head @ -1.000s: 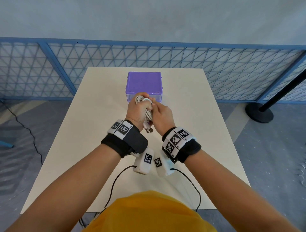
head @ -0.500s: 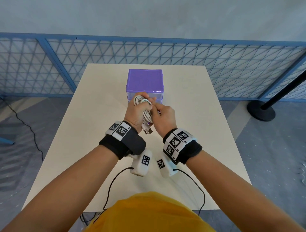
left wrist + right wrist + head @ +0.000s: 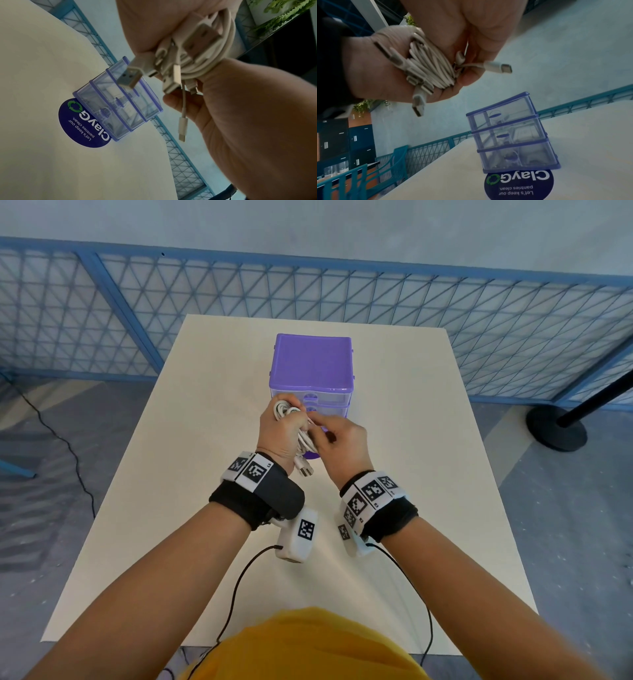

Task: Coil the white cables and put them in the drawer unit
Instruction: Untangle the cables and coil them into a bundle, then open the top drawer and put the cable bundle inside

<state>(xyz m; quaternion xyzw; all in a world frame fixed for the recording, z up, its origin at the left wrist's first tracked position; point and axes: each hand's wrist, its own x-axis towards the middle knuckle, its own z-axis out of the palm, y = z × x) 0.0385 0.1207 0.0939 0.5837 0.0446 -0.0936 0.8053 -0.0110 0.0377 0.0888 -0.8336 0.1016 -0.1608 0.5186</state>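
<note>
White cables (image 3: 298, 428) wound into a tight bundle, held in the air at the middle of the head frame, just in front of the purple drawer unit (image 3: 312, 364) and above the table (image 3: 171, 474). Left hand (image 3: 279, 436) wrapped around the bundle, fingers curled on the loops. Right hand (image 3: 344, 441) just beside, thumb and fingers pinching a strand at the right side of the same bundle. Several plugs hanging loose under the hands, one USB plug (image 3: 127, 78) pointing down. All three clear drawers closed. Round dark blue sticker (image 3: 518, 186) on the table, at the foot of the unit, lower right in the right wrist frame. Blue mesh fence (image 3: 445, 299) across the upper part of the head frame
</note>
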